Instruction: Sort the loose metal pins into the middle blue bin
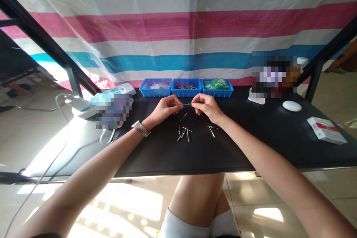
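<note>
Over the black table, my left hand (pixel 168 106) and my right hand (pixel 206 107) face each other with fingertips pinched. Between them, nearly level, runs a thin metal blind rivet (pixel 187 104); each hand grips one end, and the fingers cover its tips. Below lies a single loose rivet (pixel 183 116). A small cluster of similar rivets (pixel 183 133) rests nearer the front edge, some crossing one another. Under my right wrist lie two more crossed rivets (pixel 212 131).
Behind my hands stand three blue bins: a left bin (pixel 155 93) with clear bags, a middle bin (pixel 186 93) with metal pins, a right bin (pixel 218 93) with green packets. A power strip (pixel 111 93) sits left; a white mouse (pixel 292 106) and a small box (pixel 327 130) sit right.
</note>
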Available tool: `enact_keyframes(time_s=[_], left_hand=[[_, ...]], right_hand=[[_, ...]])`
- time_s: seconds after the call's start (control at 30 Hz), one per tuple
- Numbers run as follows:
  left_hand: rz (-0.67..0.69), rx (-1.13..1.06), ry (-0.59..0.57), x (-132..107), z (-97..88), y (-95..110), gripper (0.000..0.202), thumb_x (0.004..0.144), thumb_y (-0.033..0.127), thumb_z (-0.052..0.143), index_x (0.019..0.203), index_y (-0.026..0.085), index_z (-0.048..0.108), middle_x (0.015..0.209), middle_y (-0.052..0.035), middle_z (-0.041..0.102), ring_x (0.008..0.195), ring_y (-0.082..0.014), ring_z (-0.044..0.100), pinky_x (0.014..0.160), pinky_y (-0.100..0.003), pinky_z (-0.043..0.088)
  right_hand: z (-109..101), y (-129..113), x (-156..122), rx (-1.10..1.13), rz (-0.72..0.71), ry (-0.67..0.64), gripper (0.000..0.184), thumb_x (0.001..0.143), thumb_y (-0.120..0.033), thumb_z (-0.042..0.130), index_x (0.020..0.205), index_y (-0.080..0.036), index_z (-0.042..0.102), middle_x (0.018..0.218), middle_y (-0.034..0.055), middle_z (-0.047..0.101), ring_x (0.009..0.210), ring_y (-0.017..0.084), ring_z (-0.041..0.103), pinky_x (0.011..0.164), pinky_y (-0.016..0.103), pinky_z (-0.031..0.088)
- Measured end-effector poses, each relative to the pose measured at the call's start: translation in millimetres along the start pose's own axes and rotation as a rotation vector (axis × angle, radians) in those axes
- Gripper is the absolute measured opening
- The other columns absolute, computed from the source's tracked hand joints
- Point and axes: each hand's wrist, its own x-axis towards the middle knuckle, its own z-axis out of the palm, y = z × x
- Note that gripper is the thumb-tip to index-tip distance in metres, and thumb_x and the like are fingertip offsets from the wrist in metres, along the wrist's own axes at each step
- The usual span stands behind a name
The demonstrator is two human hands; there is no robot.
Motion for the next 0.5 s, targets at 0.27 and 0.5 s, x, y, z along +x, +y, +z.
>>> enact_keyframes(time_s=[0.27,0.5], left_hand=[[-0.018,0.078,-0.052,-2.9,1.8,2.9,0.03,0.082,0.042,0.08,0.083,0.018,0.063,0.071,0.0009,0.061,0.062,-0.0128,0.056,0.058,-0.026,0.043],[0.132,0.487,-0.222,-10.4,5.4,4.9,0.019,0.086,0.037,0.074,0.088,0.018,0.071,0.076,-0.0012,0.065,0.065,-0.0149,0.057,0.059,-0.027,0.042]], right_hand=[[0.1,1.1,2.2,-0.017,-0.064,0.053,0.018,0.069,-0.029,0.079,0.074,-0.02,0.063,0.064,-0.0039,0.06,0.048,0.01,0.055,0.044,0.024,0.046],[-11.1,-7.4,11.7,-0.178,-0.305,0.374,0.016,0.082,-0.031,0.072,0.081,-0.023,0.059,0.075,-0.0009,0.063,0.054,0.013,0.057,0.052,0.027,0.047]])
